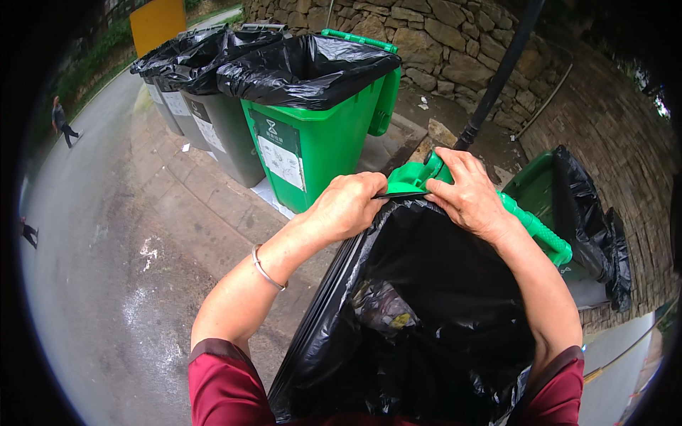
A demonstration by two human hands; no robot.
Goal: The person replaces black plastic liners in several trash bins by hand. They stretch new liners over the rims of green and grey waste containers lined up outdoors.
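Note:
Right in front of me is a wheelie bin whose green rim and hinge (410, 178) show at the far corner. A black bin liner (453, 277) covers its inside and laps over the rim. Down in the liner lies a clear plastic bag of rubbish (386, 309). My left hand (351, 205) pinches the liner's edge at that far corner. Just to its right, my right hand (469, 189) also grips the liner's edge, its fingers over the green hinge part. Between the two hands the edge is stretched taut.
Beyond stands a green bin (314, 154) with a black liner, beside several grey bins (224, 138). Another lined green bin (533, 186) is at the right. A black pole (495, 80) rises before a stone wall (442, 42). A person (64, 122) walks on the road at left.

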